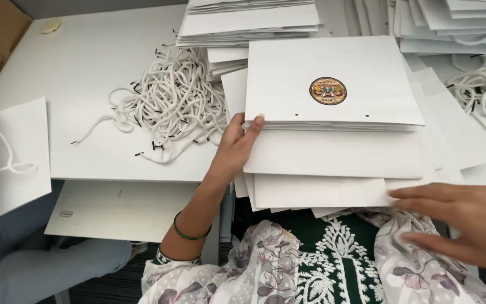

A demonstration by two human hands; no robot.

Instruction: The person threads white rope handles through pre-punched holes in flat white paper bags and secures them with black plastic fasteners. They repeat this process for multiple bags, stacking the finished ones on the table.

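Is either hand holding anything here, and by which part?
The left hand grips the stack of flat white paper bags at its left edge, thumb on top. The right hand is open and holds nothing.

R hand (462,222) blurred, cut off
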